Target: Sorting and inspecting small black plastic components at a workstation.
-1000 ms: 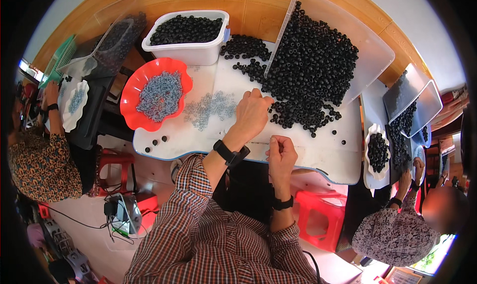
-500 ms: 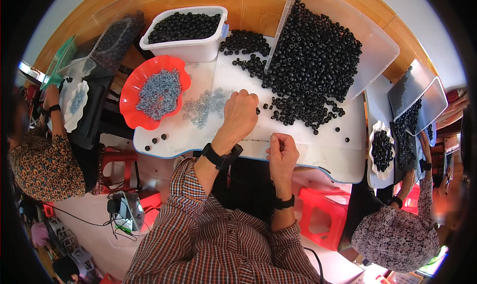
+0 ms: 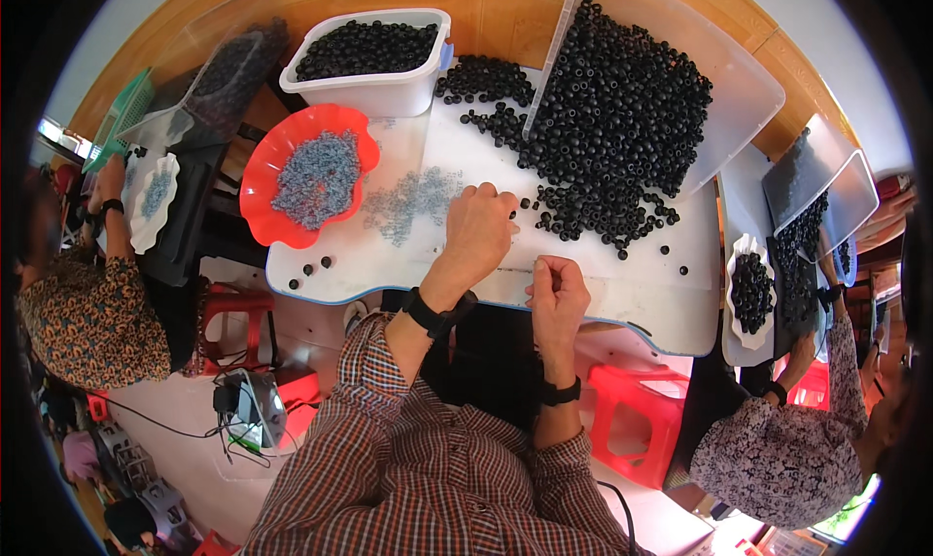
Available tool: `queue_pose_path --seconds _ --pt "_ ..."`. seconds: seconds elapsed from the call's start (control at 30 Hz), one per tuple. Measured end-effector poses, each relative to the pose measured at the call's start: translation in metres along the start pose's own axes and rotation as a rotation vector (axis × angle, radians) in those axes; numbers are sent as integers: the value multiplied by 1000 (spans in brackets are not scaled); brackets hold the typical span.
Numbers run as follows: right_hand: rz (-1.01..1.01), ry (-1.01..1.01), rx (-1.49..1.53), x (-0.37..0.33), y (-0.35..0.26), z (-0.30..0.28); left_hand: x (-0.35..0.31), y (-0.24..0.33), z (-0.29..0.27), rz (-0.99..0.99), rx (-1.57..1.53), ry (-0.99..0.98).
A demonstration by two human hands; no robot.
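My left hand (image 3: 479, 227), its fingers curled, is over the white table (image 3: 457, 272). A small black round piece (image 3: 512, 214) shows at its fingertips and seems pinched there. Near the table's front edge is my right hand (image 3: 557, 292), thumb and fingers pressed together; whatever they hold is hidden. Beyond the hands, a large pile of hollow black round pieces (image 3: 622, 119) spills out of a tipped clear bin (image 3: 743, 94). To the left, small grey-blue translucent pieces (image 3: 408, 203) are scattered on the tabletop, and more fill a red scalloped bowl (image 3: 262, 182).
A white tub (image 3: 374, 91) of black pieces stands at the back. Three loose black pieces (image 3: 309, 269) lie at the front left. Co-workers sit left (image 3: 92, 323) and right (image 3: 777, 464) at their own tables. Red stools (image 3: 637, 425) and a cable-filled clear box (image 3: 258, 415) are below.
My left hand has drawn slightly toward me and to the right. The right hand stays pinched in about the same place. The whole view has shifted slightly.
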State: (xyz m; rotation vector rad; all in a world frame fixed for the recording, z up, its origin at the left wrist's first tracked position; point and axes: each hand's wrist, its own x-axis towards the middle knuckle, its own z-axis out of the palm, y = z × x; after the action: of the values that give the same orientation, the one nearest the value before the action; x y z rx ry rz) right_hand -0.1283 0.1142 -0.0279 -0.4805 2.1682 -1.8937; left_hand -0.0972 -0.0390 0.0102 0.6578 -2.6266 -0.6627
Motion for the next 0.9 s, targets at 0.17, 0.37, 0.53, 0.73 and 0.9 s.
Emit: queue_pose_path --seconds 0.17,0.37,0.53,0.73,0.9 --pt "-21 -1 -21 -1 0 0 -3 0 3 16 -68 13" --pt "-47 2 -29 -1 3 0 -6 2 2 39 -47 24" --pt "-40 5 -20 -2 5 0 -10 1 7 92 -5 67" --pt "-46 8 -34 -4 3 0 -24 -2 -2 -63 -724 -33" --pt "-89 -1 64 -9 7 -1 -52 -3 -17 -402 -1633 -345"
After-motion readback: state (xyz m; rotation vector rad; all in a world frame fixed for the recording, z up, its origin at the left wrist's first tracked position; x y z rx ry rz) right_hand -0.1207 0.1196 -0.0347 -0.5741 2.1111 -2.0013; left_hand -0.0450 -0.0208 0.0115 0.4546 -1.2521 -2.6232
